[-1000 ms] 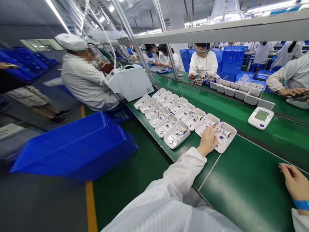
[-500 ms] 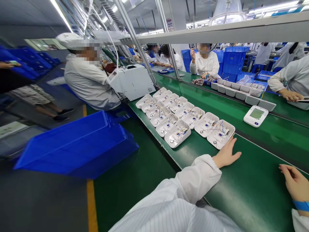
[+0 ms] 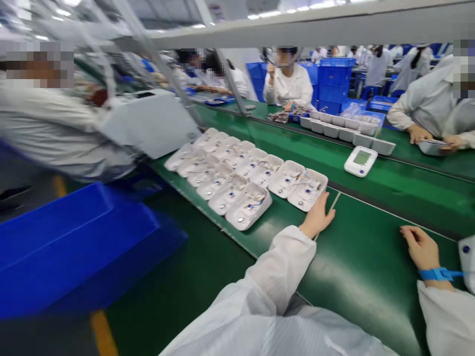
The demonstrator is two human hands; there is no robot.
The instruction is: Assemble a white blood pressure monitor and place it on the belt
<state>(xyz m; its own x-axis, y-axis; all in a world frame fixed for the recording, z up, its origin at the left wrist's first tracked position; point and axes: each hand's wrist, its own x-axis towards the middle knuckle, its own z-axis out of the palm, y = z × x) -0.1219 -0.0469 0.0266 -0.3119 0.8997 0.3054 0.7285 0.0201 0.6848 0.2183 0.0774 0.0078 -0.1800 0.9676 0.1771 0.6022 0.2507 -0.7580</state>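
Observation:
My left hand (image 3: 318, 215) is open, fingers spread, its fingertips against the end of a white plastic housing (image 3: 307, 190) with wires and a small blue part inside. That housing ends a row of similar open housings (image 3: 248, 204), which lie in two columns side by side on the green table. My right hand (image 3: 421, 245), with a blue wrist strap (image 3: 440, 275), hovers over or rests on the table at the right. Its fingers are curled together and nothing shows in them. Close to that wrist, a white device (image 3: 468, 259) is cut off by the frame edge.
A white monitor with a grey screen (image 3: 360, 161) lies on the conveyor belt (image 3: 401, 184) beyond. Further back are a line of white housings (image 3: 347, 134) and co-workers. A white machine (image 3: 152, 121) stands at the left end, with a blue bin (image 3: 74, 237) below the table edge.
My view has turned to the right, so everything sits further left in the picture. The left hand stays at the same housing. A white device beside my right wrist has come into view.

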